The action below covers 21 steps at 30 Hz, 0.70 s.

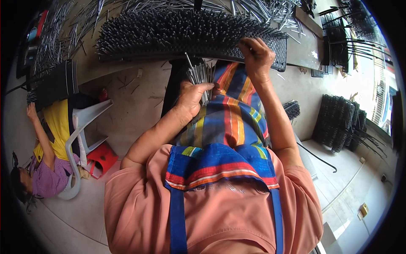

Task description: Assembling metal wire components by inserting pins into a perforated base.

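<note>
My left hand [192, 96] is closed round a bundle of thin grey metal rods [200, 76], held above my striped apron [230, 114]. One rod sticks up higher than the others. Over the right part of a long black perforated rack [279, 55], my right hand [257, 55] has its thumb and fingers pinched together; what they hold, if anything, is too small to make out. Upright dark rods [186, 34] fill most of the rack densely, while bare holes show near its right end, beside my right hand.
Loose metal rods [262, 10] lie scattered on the table behind the rack. At left, a co-worker [53, 169] sits on a grey plastic chair [75, 156] beside a red basket [102, 160]. Stacked black racks [338, 122] stand on the floor at right, near a bent black rod [319, 158].
</note>
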Available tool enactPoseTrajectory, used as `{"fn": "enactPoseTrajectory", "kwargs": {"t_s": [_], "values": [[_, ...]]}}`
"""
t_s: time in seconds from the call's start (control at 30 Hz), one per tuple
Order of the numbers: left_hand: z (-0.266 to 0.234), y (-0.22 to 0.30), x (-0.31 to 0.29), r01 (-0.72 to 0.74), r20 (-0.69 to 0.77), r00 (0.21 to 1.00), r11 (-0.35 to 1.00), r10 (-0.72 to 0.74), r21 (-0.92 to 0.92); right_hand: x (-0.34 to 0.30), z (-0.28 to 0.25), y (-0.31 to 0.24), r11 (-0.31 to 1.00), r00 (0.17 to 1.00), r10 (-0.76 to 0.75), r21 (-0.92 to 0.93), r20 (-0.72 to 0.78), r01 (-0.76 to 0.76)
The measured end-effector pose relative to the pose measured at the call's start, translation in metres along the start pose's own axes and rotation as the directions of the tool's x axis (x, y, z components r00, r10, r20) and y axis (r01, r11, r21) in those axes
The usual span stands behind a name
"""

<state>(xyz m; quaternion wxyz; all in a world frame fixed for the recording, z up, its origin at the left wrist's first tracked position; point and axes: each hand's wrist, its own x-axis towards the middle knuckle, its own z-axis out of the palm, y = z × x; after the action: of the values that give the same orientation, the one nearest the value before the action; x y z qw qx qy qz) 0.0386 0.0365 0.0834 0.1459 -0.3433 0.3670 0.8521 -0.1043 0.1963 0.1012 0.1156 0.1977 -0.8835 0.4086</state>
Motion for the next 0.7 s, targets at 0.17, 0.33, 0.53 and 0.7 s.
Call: {"fn": "enactPoseTrajectory", "kwargs": {"t_s": [0.17, 0.33, 0.53, 0.7], "values": [[-0.003, 0.004, 0.003, 0.031, 0.006, 1.0, 0.999, -0.03, -0.037, 0.001, 0.002, 0.01, 0.99, 0.991, 0.134, 0.038, -0.029, -0.133], [-0.003, 0.004, 0.004, 0.052, 0.024, 0.998, 0.997, -0.05, -0.049, -0.003, 0.0, 0.004, 0.976, 0.995, 0.09, -0.206, 0.05, -0.077], [0.006, 0.007, -0.002, -0.005, 0.111, 0.994, 0.997, 0.014, -0.077, -0.031, -0.006, -0.024, 0.701, 0.694, 0.421, 0.276, 0.583, -0.658], [-0.006, 0.003, -0.005, 0.029, 0.138, 0.99, 0.996, -0.017, -0.085, -0.039, 0.009, -0.034, 0.632, 0.618, 0.39, 0.29, 0.683, -0.719]]}}
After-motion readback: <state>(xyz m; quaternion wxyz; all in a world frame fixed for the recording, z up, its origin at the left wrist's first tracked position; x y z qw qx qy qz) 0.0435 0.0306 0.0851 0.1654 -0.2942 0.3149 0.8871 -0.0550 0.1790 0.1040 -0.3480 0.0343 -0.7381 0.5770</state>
